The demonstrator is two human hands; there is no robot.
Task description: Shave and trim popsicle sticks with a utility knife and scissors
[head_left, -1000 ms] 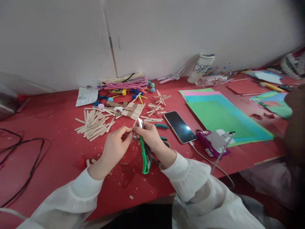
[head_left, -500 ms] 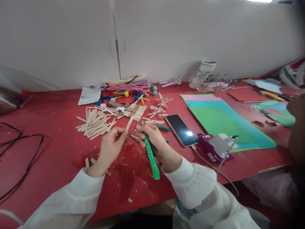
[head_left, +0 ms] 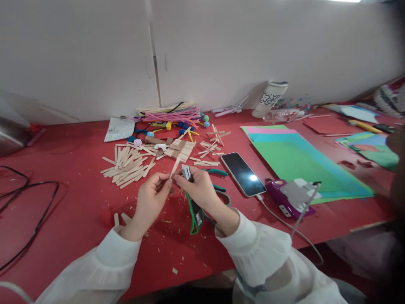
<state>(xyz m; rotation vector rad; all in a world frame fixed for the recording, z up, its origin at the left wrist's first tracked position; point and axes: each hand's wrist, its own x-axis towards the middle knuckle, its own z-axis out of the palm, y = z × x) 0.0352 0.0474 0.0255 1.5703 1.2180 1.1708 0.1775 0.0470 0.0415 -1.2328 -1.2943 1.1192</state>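
Note:
My left hand (head_left: pixel 153 194) pinches a wooden craft stick (head_left: pixel 174 167), which points up and away from me. My right hand (head_left: pixel 202 188) is closed around a green utility knife (head_left: pixel 193 216), its metal end showing above the fingers and its handle hanging below the palm. The right fingertips meet the left ones at the lower part of the stick, so contact there is partly hidden. Beyond the hands lies a flat panel of joined craft sticks (head_left: pixel 186 151). A loose heap of craft sticks (head_left: pixel 126 164) is to the left, and teal-handled pliers (head_left: pixel 217 172) are partly behind my right hand.
A phone (head_left: pixel 242 174) with a white cable lies right of my hands, beside a purple power strip (head_left: pixel 286 202). Coloured paper sheets (head_left: pixel 294 156) lie farther right. Pipe cleaners (head_left: pixel 172 115) and a tumbler (head_left: pixel 269 99) are along the wall. Black cable (head_left: pixel 41 183) runs at left.
My right hand has turned, tilting the knife so that its metal end shows above the fingers. Its fingertips have come left to meet my left hand at the stick.

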